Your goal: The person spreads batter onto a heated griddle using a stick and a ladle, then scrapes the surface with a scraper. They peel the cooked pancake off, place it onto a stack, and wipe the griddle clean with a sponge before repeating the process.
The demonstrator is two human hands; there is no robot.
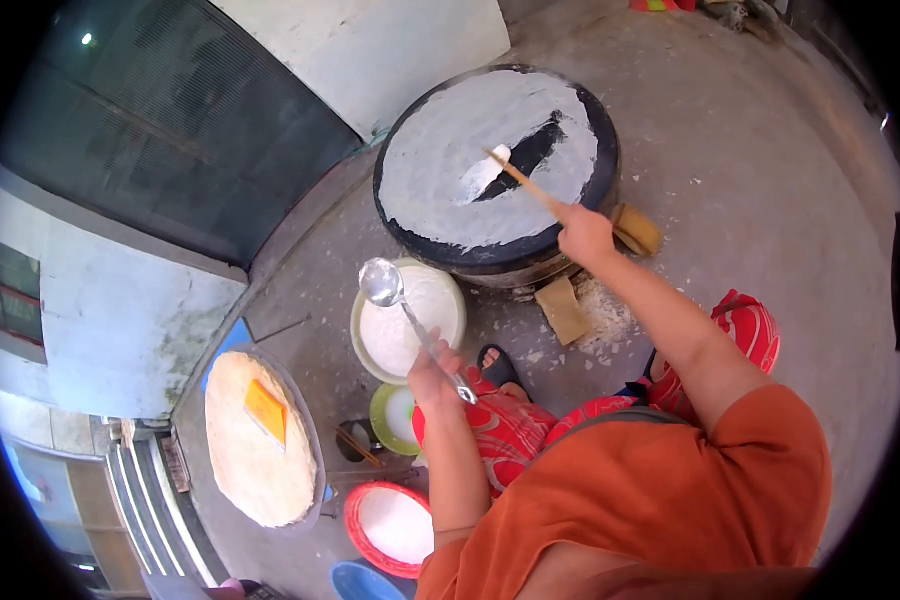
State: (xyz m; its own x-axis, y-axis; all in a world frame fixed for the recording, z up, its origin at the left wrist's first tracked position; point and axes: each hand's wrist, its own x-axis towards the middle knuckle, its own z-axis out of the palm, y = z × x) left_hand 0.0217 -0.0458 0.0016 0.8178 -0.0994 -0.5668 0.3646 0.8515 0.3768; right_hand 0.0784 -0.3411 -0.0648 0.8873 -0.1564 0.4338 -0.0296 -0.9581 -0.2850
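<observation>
My right hand [585, 238] is closed around the handle of a wooden batter spreader [535, 190]. Its far end rests over a large round black griddle [610, 150], beside a thick white clump of batter. A thin layer of pale batter [450, 130] covers most of the griddle, with a dark bare strip near the middle. My left hand [435, 372] grips the handle of a metal ladle [381, 283]. The ladle's bowl is over the edge of a pale green basin [358, 335] of white batter [410, 320].
Left of me, a stack of flat round breads [250, 450] bears an orange-yellow packet [267, 410]. A green bowl [382, 410], a red basin [355, 520] and a blue basin [365, 582] stand nearby. A yellowish block [637, 230] sits beside the griddle; crumbs litter the floor.
</observation>
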